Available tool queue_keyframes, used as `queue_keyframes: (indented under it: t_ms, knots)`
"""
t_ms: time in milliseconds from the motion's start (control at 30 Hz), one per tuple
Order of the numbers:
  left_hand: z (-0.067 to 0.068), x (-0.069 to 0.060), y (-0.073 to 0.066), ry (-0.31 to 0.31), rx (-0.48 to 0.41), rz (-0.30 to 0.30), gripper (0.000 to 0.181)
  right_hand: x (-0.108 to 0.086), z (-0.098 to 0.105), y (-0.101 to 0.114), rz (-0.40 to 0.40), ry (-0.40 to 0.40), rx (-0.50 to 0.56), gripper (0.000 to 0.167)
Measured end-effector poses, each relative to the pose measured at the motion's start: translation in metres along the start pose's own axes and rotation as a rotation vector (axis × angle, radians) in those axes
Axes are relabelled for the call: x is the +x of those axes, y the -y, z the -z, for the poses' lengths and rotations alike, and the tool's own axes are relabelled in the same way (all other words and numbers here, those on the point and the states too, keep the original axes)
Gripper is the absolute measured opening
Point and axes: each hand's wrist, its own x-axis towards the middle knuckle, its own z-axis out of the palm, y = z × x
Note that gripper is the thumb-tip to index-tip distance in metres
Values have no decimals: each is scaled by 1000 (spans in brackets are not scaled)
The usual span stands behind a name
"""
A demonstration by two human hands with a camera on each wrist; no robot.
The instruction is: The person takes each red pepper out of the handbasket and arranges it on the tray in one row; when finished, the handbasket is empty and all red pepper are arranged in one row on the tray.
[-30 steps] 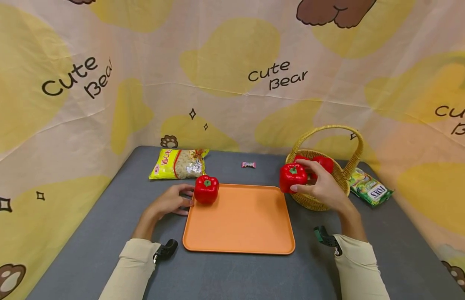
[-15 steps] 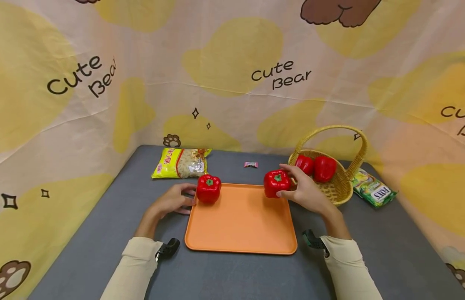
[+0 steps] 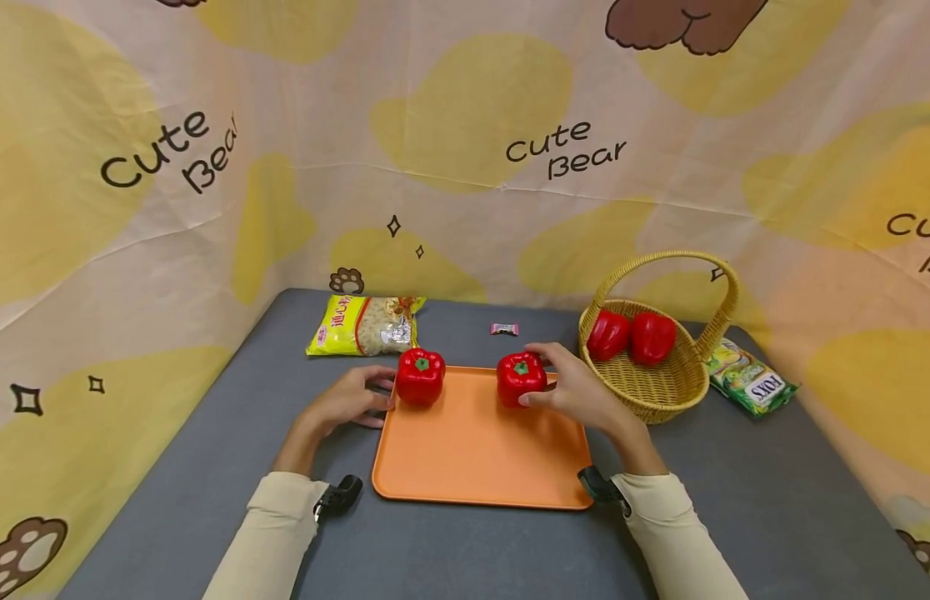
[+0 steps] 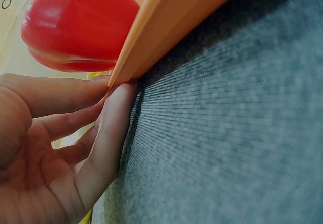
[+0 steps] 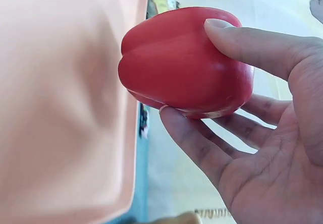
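Observation:
My right hand [image 3: 585, 393] grips a red bell pepper [image 3: 521, 390] over the back right part of the orange tray [image 3: 480, 462]. In the right wrist view the thumb lies on one side of this bell pepper [image 5: 176, 62] and the fingers on the other; a gap shows between it and the tray. A second red bell pepper [image 3: 420, 383] stands at the tray's back left corner, green stem up. Beside that corner, my left hand [image 3: 348, 400] pinches the tray's left edge. The left wrist view shows the rim of the tray [image 4: 151, 32] between thumb and finger.
Right of the tray stands a yellow wicker basket [image 3: 660, 392] with a tall handle, holding two red bell peppers [image 3: 652, 338]. A green snack packet [image 3: 750, 379] lies beyond it. At the back are a yellow pasta bag [image 3: 366, 327] and a small pink-wrapped candy [image 3: 504, 329].
My right hand has carried the bell pepper left, from the front of the basket to over the tray. The left hand keeps its place at the tray's edge.

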Motion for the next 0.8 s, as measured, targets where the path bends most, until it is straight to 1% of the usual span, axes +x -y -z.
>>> queue_keyframes:
  t_ms: [167, 267, 367, 533, 800]
  knots:
    - [0, 1, 1, 1, -9, -11, 61, 9, -11, 5, -6, 13, -14, 79]
    - [1, 2, 2, 1, -6, -15, 61, 14, -17, 8, -22, 25, -4, 80]
    - [0, 2, 2, 1, -8, -13, 62, 19, -23, 11, -15, 33, 0, 82]
    - [0, 0, 1, -1, -9, -12, 63, 23, -31, 17, 4, 40, -4, 81]
    - [0, 1, 2, 1, -6, -9, 64, 28, -41, 23, -18, 66, 12, 83]
